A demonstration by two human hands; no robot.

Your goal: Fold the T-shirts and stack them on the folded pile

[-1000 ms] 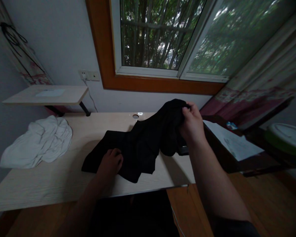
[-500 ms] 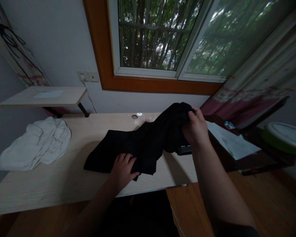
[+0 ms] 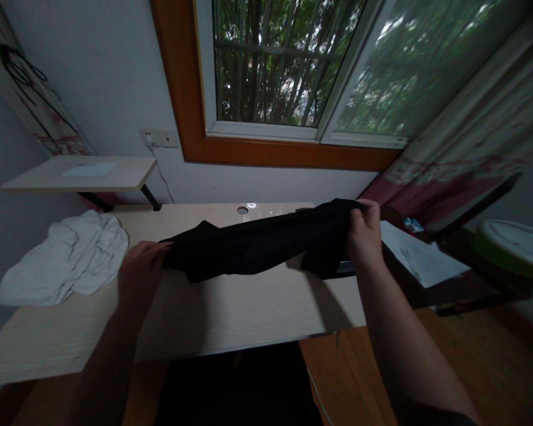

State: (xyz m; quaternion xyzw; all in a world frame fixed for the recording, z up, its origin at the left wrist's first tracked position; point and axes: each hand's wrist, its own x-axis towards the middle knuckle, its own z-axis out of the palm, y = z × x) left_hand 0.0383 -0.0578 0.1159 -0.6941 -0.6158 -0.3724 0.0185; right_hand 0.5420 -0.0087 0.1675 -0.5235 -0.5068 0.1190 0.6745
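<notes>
A black garment (image 3: 253, 242) is stretched between my two hands over the light wooden desk (image 3: 249, 313); its exact kind cannot be made out. My left hand (image 3: 143, 266) pinches its left end. At the opposite end, my right hand (image 3: 365, 234) grips the cloth between thumb and fingers. Part of the garment hangs down near my right hand, in front of a dark object (image 3: 345, 270) that is mostly hidden. Below the middle of the cloth, bare desk surface shows.
A crumpled white cloth (image 3: 66, 260) lies on the desk's left side, below a small raised shelf (image 3: 80, 171). To the right are papers (image 3: 420, 254) on a dark surface and a green tub with a pale lid (image 3: 519, 245). A window (image 3: 288, 65) is behind.
My left hand has moved left and up from the garment's lower middle and now grips its left end. The cloth is pulled straighter and lifted. My right hand has shifted slightly right.
</notes>
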